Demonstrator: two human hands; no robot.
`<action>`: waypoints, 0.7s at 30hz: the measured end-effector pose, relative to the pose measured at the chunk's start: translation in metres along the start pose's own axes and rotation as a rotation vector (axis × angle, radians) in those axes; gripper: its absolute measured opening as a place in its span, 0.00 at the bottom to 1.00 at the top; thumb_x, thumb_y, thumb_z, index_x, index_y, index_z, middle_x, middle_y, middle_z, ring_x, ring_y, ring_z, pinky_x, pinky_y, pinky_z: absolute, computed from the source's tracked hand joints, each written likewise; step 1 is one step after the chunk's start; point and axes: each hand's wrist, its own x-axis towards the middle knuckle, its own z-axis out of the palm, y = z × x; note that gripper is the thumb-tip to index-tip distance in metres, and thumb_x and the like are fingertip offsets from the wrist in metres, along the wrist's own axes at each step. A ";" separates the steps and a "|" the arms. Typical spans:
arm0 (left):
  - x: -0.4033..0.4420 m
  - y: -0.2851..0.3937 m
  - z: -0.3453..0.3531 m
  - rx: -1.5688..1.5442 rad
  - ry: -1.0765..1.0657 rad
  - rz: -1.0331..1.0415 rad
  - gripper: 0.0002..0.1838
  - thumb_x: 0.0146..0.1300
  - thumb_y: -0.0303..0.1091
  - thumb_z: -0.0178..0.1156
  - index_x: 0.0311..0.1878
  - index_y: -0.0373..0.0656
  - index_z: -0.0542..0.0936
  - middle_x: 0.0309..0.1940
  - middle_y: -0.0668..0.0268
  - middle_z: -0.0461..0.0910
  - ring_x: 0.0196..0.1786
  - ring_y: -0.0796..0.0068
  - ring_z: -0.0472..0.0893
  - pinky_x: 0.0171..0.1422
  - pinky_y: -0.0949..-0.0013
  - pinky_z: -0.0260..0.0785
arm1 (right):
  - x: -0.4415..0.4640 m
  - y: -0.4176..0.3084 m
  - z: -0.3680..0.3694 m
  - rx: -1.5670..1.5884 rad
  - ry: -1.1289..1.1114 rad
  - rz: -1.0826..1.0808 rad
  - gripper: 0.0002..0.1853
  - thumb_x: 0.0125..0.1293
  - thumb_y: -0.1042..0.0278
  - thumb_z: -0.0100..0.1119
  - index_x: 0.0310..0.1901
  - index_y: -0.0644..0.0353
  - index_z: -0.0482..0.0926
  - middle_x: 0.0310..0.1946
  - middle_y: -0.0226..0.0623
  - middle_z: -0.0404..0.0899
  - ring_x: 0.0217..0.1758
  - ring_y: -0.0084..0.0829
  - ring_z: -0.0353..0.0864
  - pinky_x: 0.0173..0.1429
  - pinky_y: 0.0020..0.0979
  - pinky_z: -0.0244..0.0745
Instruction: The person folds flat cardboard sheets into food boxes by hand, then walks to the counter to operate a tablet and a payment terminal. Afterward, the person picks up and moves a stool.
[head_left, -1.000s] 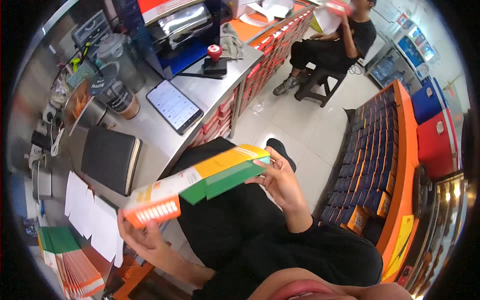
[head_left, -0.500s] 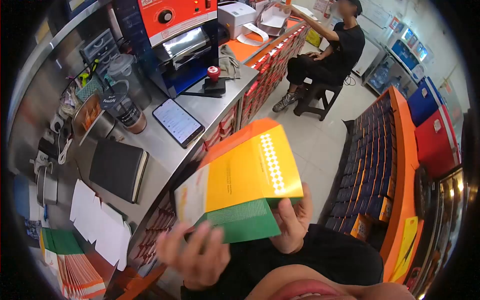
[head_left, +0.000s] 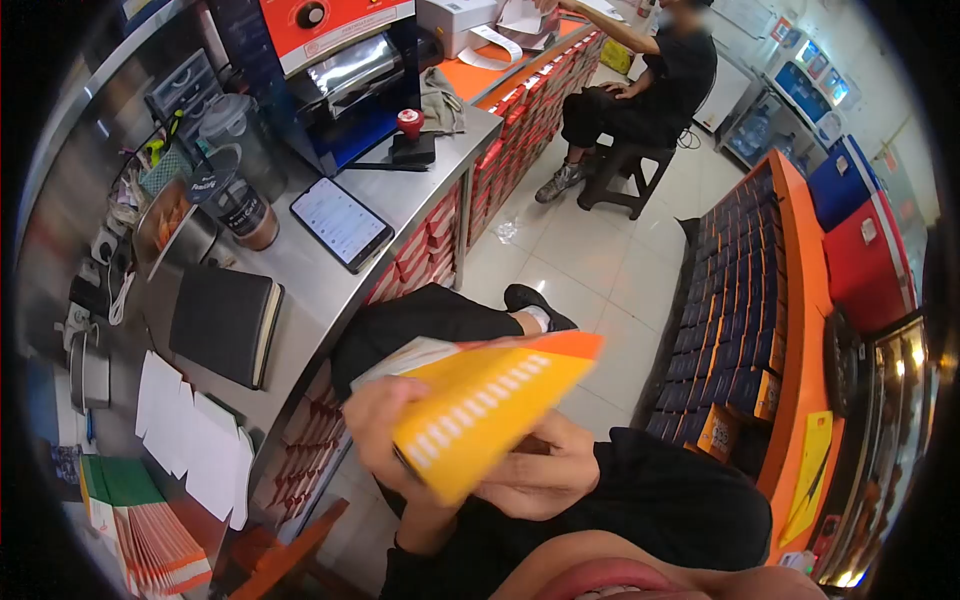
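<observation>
A printed folding carton [head_left: 480,400], yellow with an orange edge and a row of white diamonds, is tilted in front of me over my lap and blurred by motion. My left hand [head_left: 383,440] is closed around its left side. Behind and below its lower right edge is my right hand [head_left: 550,468], fingers curled against it; their tips are partly hidden by the card. At the lower left, a fanned stack of green, white and orange cartons [head_left: 150,535] lies on the counter beside blank white card pieces [head_left: 190,430].
The steel counter [head_left: 300,345] holds a black notebook [head_left: 225,325], a phone [head_left: 342,224], a drink cup [head_left: 235,205] and a red-and-blue machine [head_left: 340,80]. Another person [head_left: 660,90] sits on a stool at the back. Shelves of dark boxes [head_left: 725,300] stand on the right.
The carton has turned and tipped, so its green panel no longer shows. My left hand has moved up onto its side, and my right hand has shifted left and down beneath it.
</observation>
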 end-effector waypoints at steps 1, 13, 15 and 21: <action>-0.001 -0.003 0.003 0.057 0.037 -0.046 0.25 0.76 0.52 0.44 0.55 0.35 0.70 0.44 0.58 0.72 0.44 0.60 0.74 0.50 0.56 0.69 | 0.004 0.003 0.004 0.039 0.012 -0.009 0.13 0.49 0.83 0.69 0.39 0.62 0.88 0.41 0.43 0.81 0.40 0.34 0.83 0.47 0.30 0.77; 0.007 -0.010 0.015 0.296 -0.305 0.086 0.22 0.59 0.17 0.56 0.59 0.34 0.79 0.52 0.57 0.74 0.55 0.60 0.74 0.60 0.62 0.68 | 0.034 0.030 -0.004 0.365 0.109 0.529 0.21 0.59 0.79 0.64 0.50 0.65 0.65 0.46 0.36 0.72 0.49 0.23 0.75 0.54 0.26 0.71; 0.005 -0.017 0.014 0.219 -0.278 0.125 0.19 0.60 0.21 0.58 0.56 0.33 0.80 0.49 0.55 0.77 0.52 0.57 0.78 0.57 0.60 0.72 | 0.041 0.042 -0.015 0.268 0.119 0.570 0.19 0.61 0.84 0.59 0.51 0.64 0.65 0.46 0.33 0.72 0.52 0.21 0.75 0.57 0.24 0.70; 0.018 -0.012 0.011 0.186 -0.139 0.245 0.13 0.59 0.16 0.58 0.46 0.33 0.83 0.43 0.57 0.81 0.45 0.57 0.83 0.48 0.59 0.79 | 0.064 0.036 -0.040 0.563 0.037 0.573 0.14 0.60 0.85 0.62 0.46 0.65 0.71 0.43 0.34 0.77 0.47 0.21 0.78 0.53 0.24 0.73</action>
